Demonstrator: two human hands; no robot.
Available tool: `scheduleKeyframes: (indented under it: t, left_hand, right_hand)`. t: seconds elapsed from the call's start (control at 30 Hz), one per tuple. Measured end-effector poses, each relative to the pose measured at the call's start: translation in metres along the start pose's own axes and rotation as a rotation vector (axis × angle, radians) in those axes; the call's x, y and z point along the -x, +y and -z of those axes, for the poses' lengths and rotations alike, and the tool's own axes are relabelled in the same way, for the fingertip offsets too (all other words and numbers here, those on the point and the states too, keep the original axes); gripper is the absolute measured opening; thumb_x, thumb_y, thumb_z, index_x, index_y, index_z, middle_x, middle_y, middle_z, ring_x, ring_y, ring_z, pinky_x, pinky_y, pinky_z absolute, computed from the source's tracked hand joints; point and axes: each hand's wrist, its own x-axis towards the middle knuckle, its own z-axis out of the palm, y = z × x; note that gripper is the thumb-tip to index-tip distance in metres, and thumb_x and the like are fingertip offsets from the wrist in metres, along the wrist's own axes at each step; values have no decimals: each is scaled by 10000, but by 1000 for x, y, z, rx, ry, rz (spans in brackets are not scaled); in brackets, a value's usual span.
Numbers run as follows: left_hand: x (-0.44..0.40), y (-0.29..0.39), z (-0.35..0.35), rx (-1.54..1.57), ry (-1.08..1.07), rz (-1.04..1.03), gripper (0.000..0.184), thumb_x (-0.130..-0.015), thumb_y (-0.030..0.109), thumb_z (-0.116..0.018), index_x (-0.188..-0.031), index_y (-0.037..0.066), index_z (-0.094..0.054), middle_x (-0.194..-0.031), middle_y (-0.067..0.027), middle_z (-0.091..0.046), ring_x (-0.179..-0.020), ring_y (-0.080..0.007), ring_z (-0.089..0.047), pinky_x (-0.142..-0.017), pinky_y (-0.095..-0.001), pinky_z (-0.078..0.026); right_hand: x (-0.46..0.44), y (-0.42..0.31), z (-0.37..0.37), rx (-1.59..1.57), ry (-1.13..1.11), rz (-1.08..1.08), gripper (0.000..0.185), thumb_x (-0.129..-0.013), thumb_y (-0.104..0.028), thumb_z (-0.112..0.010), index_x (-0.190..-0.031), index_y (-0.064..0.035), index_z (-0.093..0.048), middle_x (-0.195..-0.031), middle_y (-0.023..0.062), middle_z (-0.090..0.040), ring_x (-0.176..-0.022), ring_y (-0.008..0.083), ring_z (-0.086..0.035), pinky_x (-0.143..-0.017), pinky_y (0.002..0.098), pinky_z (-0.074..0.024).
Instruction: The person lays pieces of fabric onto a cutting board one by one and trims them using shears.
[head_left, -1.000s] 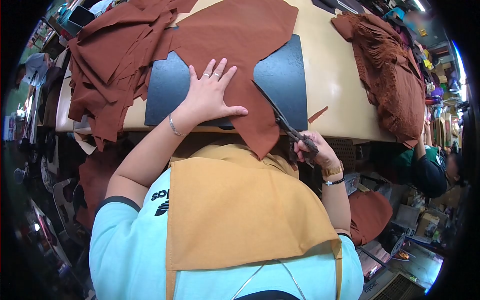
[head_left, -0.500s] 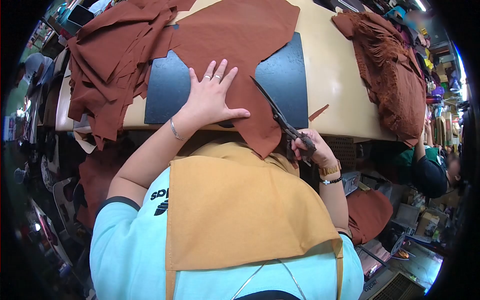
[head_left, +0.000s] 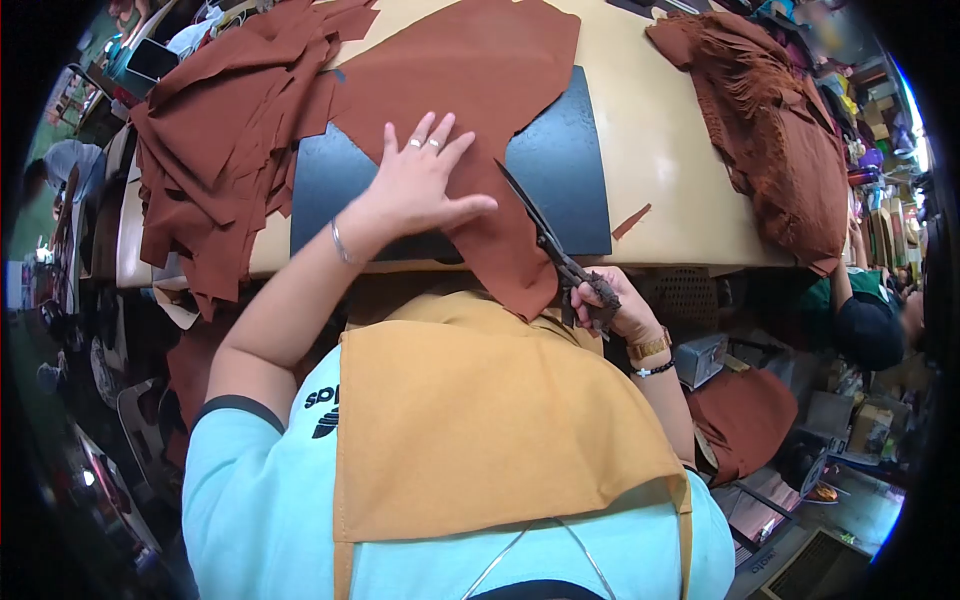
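A large reddish-brown piece of fabric or leather (head_left: 500, 75) lies over a dark cutting mat (head_left: 565, 165), its narrow end hanging past the table's near edge. My left hand (head_left: 425, 185) is over this piece with fingers spread and thumb pointing right; whether the palm presses down cannot be made out. In my right hand (head_left: 605, 300) are large dark scissors (head_left: 545, 235), gripped by the handles near the table edge. Their blades point up and left along the right side of the piece, and look closed or nearly so.
Several brown cut pieces (head_left: 225, 130) are heaped on the left of the cream table (head_left: 655, 110). A frayed brown bundle (head_left: 775, 140) lies at the right, and a thin scrap (head_left: 632, 220) beside the mat. Another person (head_left: 865, 320) is at the far right.
The view has shifted slightly. My left hand appears a little raised from the brown piece, fingers still spread. The scissors stay in my right hand along the piece's right edge.
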Motion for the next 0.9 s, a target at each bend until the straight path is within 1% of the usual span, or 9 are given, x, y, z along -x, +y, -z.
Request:
scheduleKeyframes:
  t: [0.13,0.17,0.3,0.4,0.5,0.6,0.7,0.9]
  left_hand:
    - [-34,-35,-1,35,31,-236,1000,-707,793,-568,-1463,168,-373,-1543,-198,-260,-1434,-394,-209,-1114,-653,-143]
    - [-37,-39,-3,18,-2,-251,972,-706,738,-628,-1478,218,-350,-1565,-168,-220,-1446,-393,-171,-1107,-662,-150]
    - [-33,-38,-9,32,19,-218,1002,-685,761,-625,-1487,236,-333,-1573,-149,-211,-1448,-388,-168,-1103,-670,-149]
    - [-27,-34,-12,18,28,-197,1008,-683,767,-621,-1491,242,-326,-1574,-147,-207,-1448,-385,-168,-1099,-676,-147]
    - [-22,-32,-13,31,40,-180,1011,-682,775,-612,-1492,243,-323,-1574,-148,-207,-1448,-383,-168,-1099,-678,-145]
    - [-18,-28,-12,28,26,-129,1016,-681,787,-601,-1493,243,-322,-1574,-147,-204,-1448,-383,-168,-1097,-681,-143]
    - [-11,-22,-13,14,34,-65,1023,-680,797,-590,-1494,241,-319,-1576,-146,-200,-1447,-383,-169,-1090,-690,-145]
    - [-3,-13,-16,18,60,-23,1031,-683,804,-579,-1499,236,-308,-1576,-149,-197,-1448,-381,-163,-1078,-704,-149]
  right_hand:
    - [0,7,-3,-26,0,59,235,-873,-242,-715,-806,-44,-606,-731,20,-617,-582,94,-593,-545,240,-495]
    - [1,7,-3,-27,0,61,236,-872,-243,-715,-806,-44,-606,-730,20,-617,-583,94,-594,-546,239,-496]
    - [0,7,3,11,-17,-13,239,-872,-244,-712,-801,-43,-604,-734,23,-616,-583,95,-593,-549,240,-500]
    - [-6,1,-6,-6,3,36,252,-877,-258,-704,-801,-42,-601,-707,26,-609,-581,97,-591,-548,238,-498]
    - [-11,2,-5,-28,-3,17,256,-885,-264,-695,-807,-39,-600,-668,27,-596,-580,101,-590,-549,238,-496]
    - [-7,4,-7,-28,25,54,256,-890,-266,-688,-814,-39,-599,-645,28,-592,-572,105,-588,-548,239,-494]
    - [-3,5,-6,-10,0,49,251,-893,-258,-685,-815,-36,-598,-655,30,-598,-565,109,-588,-546,242,-493]
    - [-12,4,-2,-13,-21,25,257,-894,-265,-686,-811,-38,-598,-658,33,-603,-561,110,-590,-535,237,-491]
